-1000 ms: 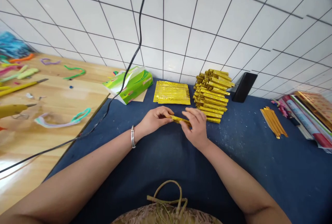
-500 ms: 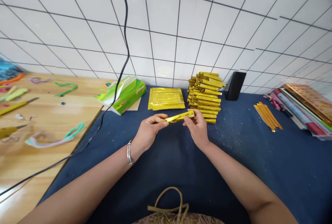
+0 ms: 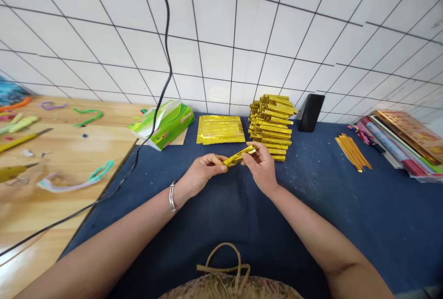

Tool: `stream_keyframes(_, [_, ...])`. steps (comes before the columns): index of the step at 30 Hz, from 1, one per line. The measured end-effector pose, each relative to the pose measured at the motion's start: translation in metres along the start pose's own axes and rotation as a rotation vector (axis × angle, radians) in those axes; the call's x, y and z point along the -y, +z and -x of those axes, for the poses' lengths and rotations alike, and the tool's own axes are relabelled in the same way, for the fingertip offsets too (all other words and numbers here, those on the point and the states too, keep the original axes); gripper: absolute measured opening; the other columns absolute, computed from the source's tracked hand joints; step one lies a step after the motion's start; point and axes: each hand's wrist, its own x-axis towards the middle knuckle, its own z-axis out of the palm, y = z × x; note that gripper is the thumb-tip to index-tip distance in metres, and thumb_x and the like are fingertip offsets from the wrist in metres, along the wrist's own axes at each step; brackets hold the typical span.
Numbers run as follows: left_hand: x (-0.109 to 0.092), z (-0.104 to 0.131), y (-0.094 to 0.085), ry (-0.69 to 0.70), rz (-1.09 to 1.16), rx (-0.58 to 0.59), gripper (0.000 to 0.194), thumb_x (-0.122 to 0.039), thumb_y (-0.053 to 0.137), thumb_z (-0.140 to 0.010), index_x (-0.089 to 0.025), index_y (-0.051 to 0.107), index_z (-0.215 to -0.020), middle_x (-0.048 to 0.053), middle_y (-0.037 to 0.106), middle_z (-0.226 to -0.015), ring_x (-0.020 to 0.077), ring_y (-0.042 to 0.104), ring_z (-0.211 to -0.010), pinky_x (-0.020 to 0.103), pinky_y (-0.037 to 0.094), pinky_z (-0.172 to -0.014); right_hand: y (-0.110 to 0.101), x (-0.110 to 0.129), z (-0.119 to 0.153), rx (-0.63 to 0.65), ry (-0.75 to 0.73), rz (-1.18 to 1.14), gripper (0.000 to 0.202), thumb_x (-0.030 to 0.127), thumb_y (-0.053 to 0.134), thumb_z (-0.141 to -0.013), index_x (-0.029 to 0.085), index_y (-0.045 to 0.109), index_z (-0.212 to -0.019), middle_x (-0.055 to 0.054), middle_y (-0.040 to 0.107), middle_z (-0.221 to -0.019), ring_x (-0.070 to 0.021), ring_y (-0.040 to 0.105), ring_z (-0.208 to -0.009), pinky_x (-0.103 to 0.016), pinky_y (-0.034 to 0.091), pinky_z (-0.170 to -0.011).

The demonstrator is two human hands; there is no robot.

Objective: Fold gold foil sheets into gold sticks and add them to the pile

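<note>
Over the dark blue tabletop (image 3: 221,225), just in front of the stacked gold strips (image 3: 272,128), the person is holding a folded gold strip (image 3: 237,157) up at a slant. The left hand's (image 3: 200,174) grip pinches the lower end; the right hand's (image 3: 261,167) grip has the upper one. Behind the left hand sits a green carton (image 3: 173,128), something white poking from its opening; how full it is, I can't tell. Flat gold pieces (image 3: 223,130) lie between carton and stack.
</note>
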Motion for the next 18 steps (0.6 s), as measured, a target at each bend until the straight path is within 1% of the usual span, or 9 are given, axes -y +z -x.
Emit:
stream_keyframes(3, [0.000, 0.000, -0.002, -0.006, 0.023, -0.005, 0.020, -0.016, 0.079, -0.061, -0.012, 0.062, -0.071, 0.004, 0.064, -0.097, 0.0115, 0.062, -0.075, 0.027, 0.050, -0.075, 0.002, -0.003, 0.000, -0.021, -0.006, -0.046, 0.036, 0.032, 0.065, -0.078, 0.026, 0.050, -0.111, 0.003, 0.057, -0.086, -0.0101, 0.059, -0.067, -0.026, 0.054, -0.065])
stream_keyframes(8, [0.001, -0.001, -0.004, 0.003, 0.028, 0.001, 0.021, -0.017, 0.079, -0.061, -0.012, 0.061, -0.072, 0.004, 0.064, -0.095, 0.0121, 0.062, -0.078, 0.026, 0.050, -0.073, 0.003, -0.007, -0.003, -0.070, -0.019, -0.092, 0.039, 0.032, 0.066, -0.078, 0.026, 0.046, -0.111, 0.002, 0.059, -0.091, -0.0104, 0.061, -0.068, -0.027, 0.055, -0.065])
stream_keyframes(13, [0.000, -0.001, -0.004, 0.126, -0.058, 0.016, 0.023, -0.015, 0.078, -0.061, -0.013, 0.059, -0.072, 0.002, 0.063, -0.096, 0.0103, 0.059, -0.082, 0.024, 0.046, -0.078, 0.002, -0.009, -0.007, -0.116, -0.022, -0.039, 0.036, 0.032, 0.065, -0.078, 0.026, 0.046, -0.107, 0.002, 0.059, -0.089, -0.0105, 0.062, -0.067, -0.027, 0.056, -0.063])
stream_keyframes(18, [-0.003, -0.002, -0.004, 0.195, -0.096, 0.019, 0.028, -0.016, 0.076, -0.063, -0.015, 0.052, -0.076, 0.002, 0.063, -0.094, 0.0108, 0.059, -0.081, 0.025, 0.046, -0.074, 0.001, -0.014, -0.009, -0.104, -0.019, 0.006, 0.032, 0.034, 0.063, -0.080, 0.026, 0.044, -0.105, 0.002, 0.059, -0.086, -0.0107, 0.063, -0.065, -0.028, 0.056, -0.064])
